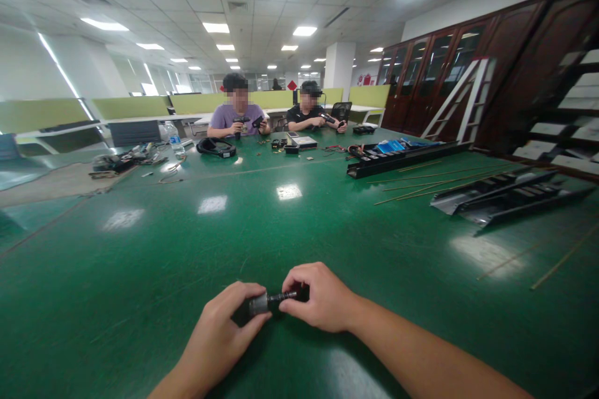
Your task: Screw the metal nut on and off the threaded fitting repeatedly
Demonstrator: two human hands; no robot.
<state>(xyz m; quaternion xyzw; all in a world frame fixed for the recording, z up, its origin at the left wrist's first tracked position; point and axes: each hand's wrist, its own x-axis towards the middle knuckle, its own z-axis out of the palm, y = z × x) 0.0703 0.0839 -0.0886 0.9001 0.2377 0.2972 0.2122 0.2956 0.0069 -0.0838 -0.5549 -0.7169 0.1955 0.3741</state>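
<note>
Low over the green table (196, 243), near its front edge, my two hands meet on one small part. My left hand (224, 321) grips a small grey metal cylinder (258, 303) with a dark body behind it. My right hand (316, 296) pinches a short black threaded rod (284, 296) that sticks out of the cylinder's right end. The fingers hide most of both pieces.
Two people sit at the far side, each holding small dark tools. Black metal trays (505, 199) and thin rods (421, 187) lie at the right. A headset (216, 148), a water bottle (174, 137) and cables lie at the far left. Wooden cabinets (468, 68) line the right wall.
</note>
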